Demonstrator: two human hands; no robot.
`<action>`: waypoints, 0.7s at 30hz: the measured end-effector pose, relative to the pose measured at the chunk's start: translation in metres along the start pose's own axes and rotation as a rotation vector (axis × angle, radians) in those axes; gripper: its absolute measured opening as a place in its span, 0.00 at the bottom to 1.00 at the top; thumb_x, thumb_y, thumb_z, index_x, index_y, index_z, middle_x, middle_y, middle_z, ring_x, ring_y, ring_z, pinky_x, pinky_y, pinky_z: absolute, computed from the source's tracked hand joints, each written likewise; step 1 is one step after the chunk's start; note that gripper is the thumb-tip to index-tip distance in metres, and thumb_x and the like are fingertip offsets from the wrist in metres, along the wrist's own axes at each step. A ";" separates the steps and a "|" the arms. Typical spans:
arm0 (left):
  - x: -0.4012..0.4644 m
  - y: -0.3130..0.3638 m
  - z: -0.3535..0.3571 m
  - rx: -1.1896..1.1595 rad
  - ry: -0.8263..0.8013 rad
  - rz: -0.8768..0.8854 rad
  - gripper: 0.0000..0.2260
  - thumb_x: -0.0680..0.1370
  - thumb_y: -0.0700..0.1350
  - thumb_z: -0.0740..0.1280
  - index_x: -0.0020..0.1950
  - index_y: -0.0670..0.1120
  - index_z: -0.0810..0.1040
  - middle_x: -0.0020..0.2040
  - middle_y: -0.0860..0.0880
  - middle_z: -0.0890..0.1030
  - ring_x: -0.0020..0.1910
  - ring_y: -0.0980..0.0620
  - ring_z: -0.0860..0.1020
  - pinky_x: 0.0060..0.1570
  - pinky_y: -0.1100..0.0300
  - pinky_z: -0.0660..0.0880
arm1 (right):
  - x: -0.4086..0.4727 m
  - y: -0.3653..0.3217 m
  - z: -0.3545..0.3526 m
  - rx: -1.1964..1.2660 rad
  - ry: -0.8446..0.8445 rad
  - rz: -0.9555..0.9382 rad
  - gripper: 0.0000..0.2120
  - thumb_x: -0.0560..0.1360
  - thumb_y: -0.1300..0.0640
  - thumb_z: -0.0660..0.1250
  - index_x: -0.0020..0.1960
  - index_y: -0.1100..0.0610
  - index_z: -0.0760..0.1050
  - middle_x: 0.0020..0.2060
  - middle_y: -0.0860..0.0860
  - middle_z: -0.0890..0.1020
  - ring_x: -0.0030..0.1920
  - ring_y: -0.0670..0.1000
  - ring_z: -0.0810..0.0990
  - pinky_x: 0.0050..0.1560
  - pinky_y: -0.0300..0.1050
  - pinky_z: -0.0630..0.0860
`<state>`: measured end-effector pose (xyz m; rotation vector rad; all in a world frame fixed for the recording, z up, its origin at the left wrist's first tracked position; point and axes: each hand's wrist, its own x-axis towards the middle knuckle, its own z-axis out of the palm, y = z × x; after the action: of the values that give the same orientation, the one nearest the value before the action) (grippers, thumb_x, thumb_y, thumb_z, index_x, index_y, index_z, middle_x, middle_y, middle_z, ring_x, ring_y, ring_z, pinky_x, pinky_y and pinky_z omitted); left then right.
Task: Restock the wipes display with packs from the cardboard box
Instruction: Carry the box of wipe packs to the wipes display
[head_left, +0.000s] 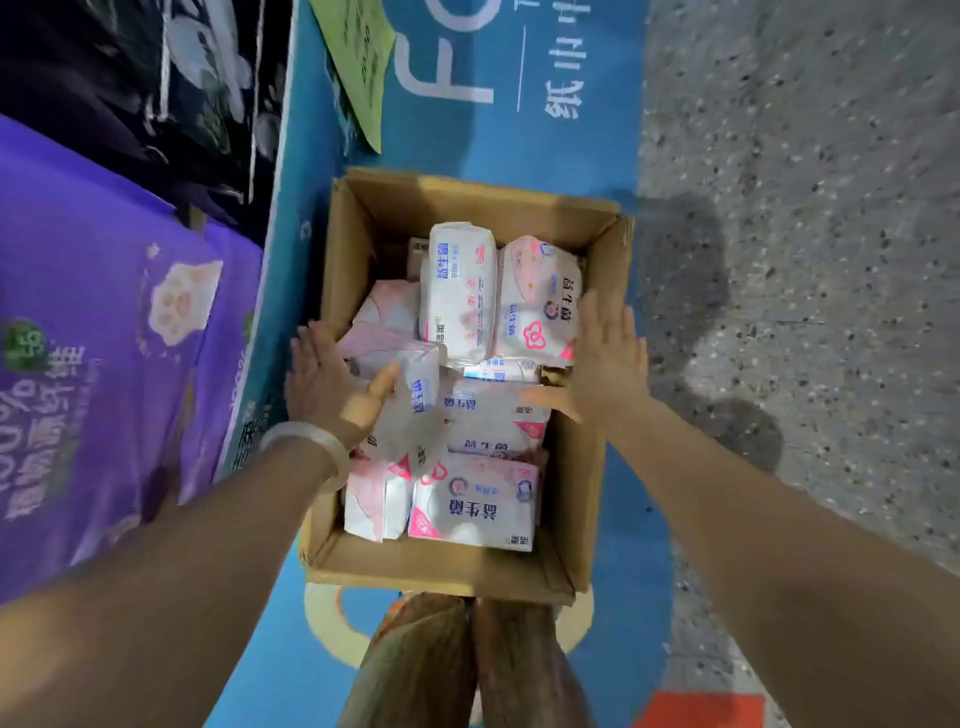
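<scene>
Blue floor mat (571, 156) beside speckled concrete, a box (447, 574) of packs standing on it.

Both hands reach down into the box. The left hand (322, 387) lies on a tilted pack (400, 384) at the box's left side, fingers nearly straight, thumb against the wrapper, no closed grip yet. The right hand (605, 358) is spread open at the right wall, beside an upright pack (537, 301), holding nothing. The tilted pack's long axis runs roughly up the frame, away from the person; the left hand is nearer it.
</scene>
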<state>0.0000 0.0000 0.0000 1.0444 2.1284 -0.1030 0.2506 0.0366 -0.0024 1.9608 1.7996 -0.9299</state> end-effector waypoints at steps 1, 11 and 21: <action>0.009 -0.001 0.003 -0.113 0.009 -0.052 0.43 0.77 0.59 0.63 0.78 0.41 0.41 0.79 0.41 0.49 0.78 0.43 0.50 0.76 0.49 0.51 | 0.004 0.001 0.004 0.056 0.003 0.081 0.60 0.66 0.38 0.74 0.78 0.56 0.35 0.78 0.56 0.40 0.78 0.57 0.39 0.75 0.61 0.46; 0.063 -0.022 0.017 -0.668 -0.087 -0.429 0.24 0.71 0.55 0.73 0.61 0.42 0.76 0.55 0.45 0.79 0.48 0.47 0.75 0.50 0.57 0.69 | 0.034 0.027 0.045 0.593 0.025 0.500 0.39 0.67 0.43 0.76 0.71 0.59 0.65 0.64 0.60 0.75 0.58 0.60 0.78 0.56 0.50 0.74; 0.066 -0.019 0.019 -0.252 0.097 -0.244 0.22 0.78 0.58 0.61 0.36 0.40 0.75 0.32 0.44 0.75 0.31 0.46 0.73 0.31 0.59 0.66 | 0.044 0.043 0.067 0.402 0.130 0.566 0.19 0.74 0.50 0.67 0.32 0.61 0.68 0.33 0.57 0.75 0.35 0.58 0.75 0.32 0.43 0.67</action>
<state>-0.0275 0.0227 -0.0616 0.6537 2.2794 0.1001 0.2760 0.0215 -0.0883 2.6272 1.0470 -1.0298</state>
